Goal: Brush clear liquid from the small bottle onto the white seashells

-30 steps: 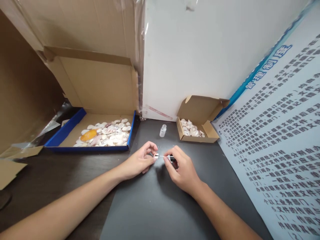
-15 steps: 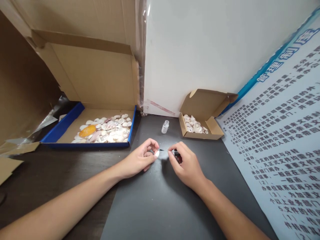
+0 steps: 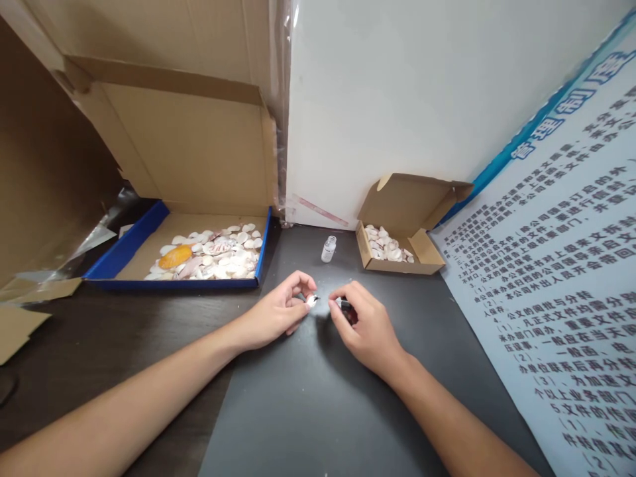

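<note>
While left hand [image 3: 281, 310] pinches shell [image 3: 311, 301], right hand [image 3: 365, 321] holds brush [image 3: 344, 305].

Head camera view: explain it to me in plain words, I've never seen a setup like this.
There is no machine here, just a person's two bare hands, seen from a camera worn on the head, looking forward and down. The left hand pinches a small white shell between its fingers. The right hand holds a thin black-handled tool, its dark tip at the shell; whether they touch is hard to tell. On the dark surface ahead stands a small clear bottle, with an open blue-sided box of shells to its left and a smaller cardboard box of shells to its right.
</note>
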Demonstrator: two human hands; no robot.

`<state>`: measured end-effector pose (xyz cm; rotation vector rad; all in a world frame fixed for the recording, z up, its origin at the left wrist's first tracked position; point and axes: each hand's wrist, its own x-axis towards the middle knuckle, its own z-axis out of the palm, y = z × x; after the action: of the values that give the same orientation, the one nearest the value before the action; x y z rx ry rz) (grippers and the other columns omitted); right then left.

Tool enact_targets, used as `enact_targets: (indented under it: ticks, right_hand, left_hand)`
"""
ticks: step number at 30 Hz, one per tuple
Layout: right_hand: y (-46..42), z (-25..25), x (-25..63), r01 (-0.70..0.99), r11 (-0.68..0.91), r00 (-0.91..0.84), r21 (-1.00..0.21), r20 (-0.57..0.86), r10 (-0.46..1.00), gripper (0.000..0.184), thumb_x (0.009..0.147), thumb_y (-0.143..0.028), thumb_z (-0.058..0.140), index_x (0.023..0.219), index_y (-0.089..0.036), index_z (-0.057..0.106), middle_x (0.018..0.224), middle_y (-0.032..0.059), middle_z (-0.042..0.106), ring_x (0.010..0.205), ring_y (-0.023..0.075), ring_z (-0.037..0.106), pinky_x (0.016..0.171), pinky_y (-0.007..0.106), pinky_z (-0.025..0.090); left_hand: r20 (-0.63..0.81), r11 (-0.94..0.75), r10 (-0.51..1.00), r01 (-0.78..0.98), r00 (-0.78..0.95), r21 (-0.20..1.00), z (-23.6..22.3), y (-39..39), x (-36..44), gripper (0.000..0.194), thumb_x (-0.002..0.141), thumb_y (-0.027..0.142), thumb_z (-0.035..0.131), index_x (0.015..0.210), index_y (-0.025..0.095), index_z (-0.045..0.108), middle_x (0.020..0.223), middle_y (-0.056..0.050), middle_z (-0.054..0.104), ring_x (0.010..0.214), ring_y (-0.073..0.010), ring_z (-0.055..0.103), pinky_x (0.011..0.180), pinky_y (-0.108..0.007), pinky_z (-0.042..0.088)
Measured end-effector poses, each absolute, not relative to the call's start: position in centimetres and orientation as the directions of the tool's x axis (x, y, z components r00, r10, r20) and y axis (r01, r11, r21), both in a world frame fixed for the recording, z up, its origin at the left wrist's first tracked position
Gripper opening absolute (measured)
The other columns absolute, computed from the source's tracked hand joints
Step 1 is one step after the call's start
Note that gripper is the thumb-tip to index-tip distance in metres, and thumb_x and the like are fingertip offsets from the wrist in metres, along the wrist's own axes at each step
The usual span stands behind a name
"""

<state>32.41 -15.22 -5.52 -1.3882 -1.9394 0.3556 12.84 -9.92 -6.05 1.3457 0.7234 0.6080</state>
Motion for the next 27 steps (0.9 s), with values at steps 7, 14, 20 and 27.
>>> enact_targets:
  ticks: [7,14,20,27]
  right_hand:
    - [-15.14,-5.62,32.21,0.641,0.446,-0.177,-0.625,0.445,0.878,0.008,0.093,-0.022,0.054,0.088,-0.019,0.060,0.077,-0.0006,0.060,0.061,0.0099,0.051,0.059,0.021,0.039]
    - [-15.29,-5.72,32.19,0.667,0.364,-0.082,-0.651,0.420,0.904,0.013,0.092,-0.026,0.055,0.083,-0.019,0.060,0.062,-0.0035,0.056,0.051,0.0091,0.048,0.053,0.020,0.037]
    - [-15.21,-5.75,32.11,0.707,0.313,-0.052,-0.634,0.394,0.917,0.015,0.092,-0.027,0.055,0.081,-0.019,0.060,0.060,-0.0033,0.056,0.050,0.0093,0.048,0.052,0.021,0.035]
    - [-15.35,-5.79,32.28,0.718,0.325,-0.111,-0.616,0.360,0.926,0.013,0.092,-0.027,0.055,0.084,-0.020,0.061,0.060,-0.0041,0.055,0.050,0.0093,0.046,0.053,0.021,0.034]
  left_hand:
    - [-0.151,0.235,0.758,-0.051,0.635,0.971,-5.69,-9.80,12.86,0.021,0.084,0.018,0.053,0.101,0.021,0.042,0.088,0.006,0.047,0.042,0.0016,0.039,0.045,-0.019,0.036]
    - [-0.195,0.368,0.749,-0.153,0.634,0.917,-5.29,-9.91,12.93,0.026,0.080,0.016,0.061,0.099,0.020,0.044,0.083,0.006,0.044,0.046,-0.0003,0.039,0.046,-0.021,0.045]
    - [-0.214,0.405,0.738,-0.166,0.640,0.899,-5.15,-10.02,12.95,0.025,0.079,0.011,0.058,0.098,0.020,0.045,0.082,0.006,0.044,0.046,-0.0012,0.040,0.046,-0.021,0.046]
    - [-0.202,0.441,0.717,-0.208,0.668,0.873,-5.54,-9.77,12.62,0.024,0.080,0.009,0.057,0.099,0.020,0.048,0.080,0.006,0.044,0.045,-0.0001,0.037,0.045,-0.019,0.043]
